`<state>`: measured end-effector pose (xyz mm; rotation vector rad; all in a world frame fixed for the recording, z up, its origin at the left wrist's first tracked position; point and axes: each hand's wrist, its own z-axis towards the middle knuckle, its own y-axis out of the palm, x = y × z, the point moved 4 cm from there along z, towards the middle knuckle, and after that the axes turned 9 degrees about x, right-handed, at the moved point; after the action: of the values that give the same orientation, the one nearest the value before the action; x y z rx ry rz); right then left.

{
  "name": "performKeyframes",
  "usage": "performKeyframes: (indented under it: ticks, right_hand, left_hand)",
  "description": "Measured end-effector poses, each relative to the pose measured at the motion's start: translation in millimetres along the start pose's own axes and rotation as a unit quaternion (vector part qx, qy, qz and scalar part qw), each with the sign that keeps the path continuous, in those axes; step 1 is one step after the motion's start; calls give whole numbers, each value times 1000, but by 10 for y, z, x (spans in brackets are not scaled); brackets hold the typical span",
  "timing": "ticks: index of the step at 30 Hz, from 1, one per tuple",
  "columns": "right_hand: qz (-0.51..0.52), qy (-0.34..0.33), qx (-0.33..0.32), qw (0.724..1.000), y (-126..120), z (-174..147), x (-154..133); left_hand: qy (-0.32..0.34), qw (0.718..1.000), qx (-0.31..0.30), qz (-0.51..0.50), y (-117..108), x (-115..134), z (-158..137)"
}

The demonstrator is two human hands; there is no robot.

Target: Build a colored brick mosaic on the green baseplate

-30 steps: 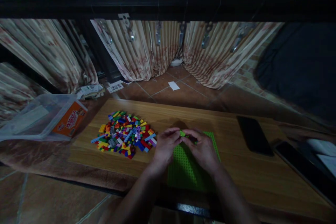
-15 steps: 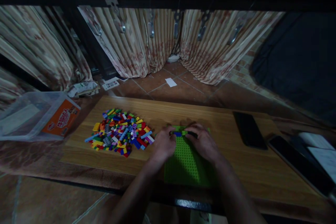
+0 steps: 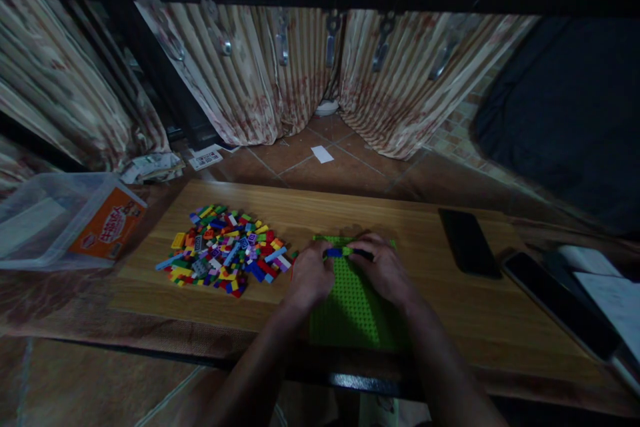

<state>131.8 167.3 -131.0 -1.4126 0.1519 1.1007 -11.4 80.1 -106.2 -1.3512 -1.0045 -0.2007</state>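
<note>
A green studded baseplate [image 3: 345,307] lies on the wooden board, with both hands over its far part. Between my hands runs a short row of toy bricks: a blue brick [image 3: 333,252] at the left, a lime-green brick [image 3: 346,251] in the middle and a dark brick [image 3: 363,254] at the right. My left hand [image 3: 311,275] is closed with its fingertips at the blue end. My right hand [image 3: 381,265] is bent over the dark end, thumb and fingers pinching there. Whether the row is pressed onto the studs I cannot tell.
A pile of mixed bricks [image 3: 227,250] covers the left of the wooden board [image 3: 165,297]. Beyond it stands a clear plastic box [image 3: 55,227] with an orange label. On the right lie a black phone [image 3: 469,243] and another dark device [image 3: 560,303]. Curtains hang behind.
The whole view has shifted slightly, so the scene sits a little further left. Both hands keep nearly the same grip on the bricks over the baseplate.
</note>
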Motion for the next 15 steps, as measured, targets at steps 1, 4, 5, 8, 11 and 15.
performKeyframes:
  ticks: [1, 4, 5, 8, 11, 15]
  right_hand:
    - [-9, 0, 0, 1000, -12, -1, 15]
    - [-39, -6, 0, 999, -36, -2, 29]
    - [-48, -10, -1, 999, -35, -3, 22]
    - [-77, -27, -5, 997, -19, -6, -20]
    - [-95, -39, -7, 995, -6, -9, -56]
    - [-109, -39, -7, 993, -8, -10, -75]
  left_hand:
    - [-2, 1000, -3, 0, -1, 1, -2]
    - [6, 1000, 0, 5, -3, 9, -12]
    - [11, 1000, 2, 9, -2, 13, -16]
    - [18, 999, 11, 26, 6, 14, -25]
    - [33, 998, 19, 48, 22, 14, -42]
    - [98, 990, 23, 94, 85, 32, -120]
